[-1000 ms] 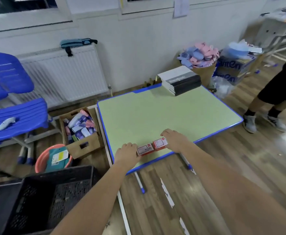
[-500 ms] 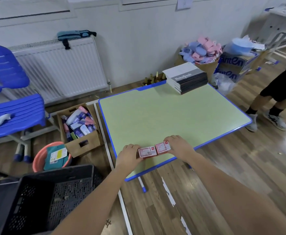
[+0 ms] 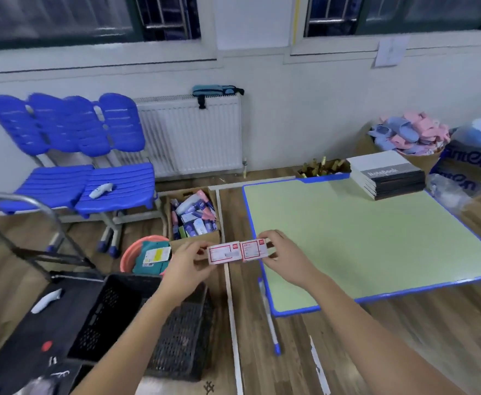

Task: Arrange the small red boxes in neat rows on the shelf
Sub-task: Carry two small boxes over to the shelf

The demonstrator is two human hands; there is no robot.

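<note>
Boxes are in your hands now: two small red-and-white boxes, pressed end to end in the middle of the frame. Your left hand (image 3: 189,259) pinches the left box (image 3: 223,253) with thumb and fingers clamped on its outer end. Your right hand (image 3: 286,259) holds the right box (image 3: 255,250) in the same way, fingers curled around its right end. Both boxes are in the air, just left of the near left corner of the green table (image 3: 376,238), above the wooden floor (image 3: 404,337). A stack of notebooks (image 3: 387,178) lies on the far right part of the table. Below your left hand stands a black plastic crate (image 3: 136,323). A cardboard box (image 3: 193,218) full of small packages is in the centre, and two blue chairs (image 3: 74,166) are at the upper left, beside a white radiator (image 3: 190,135).
</note>
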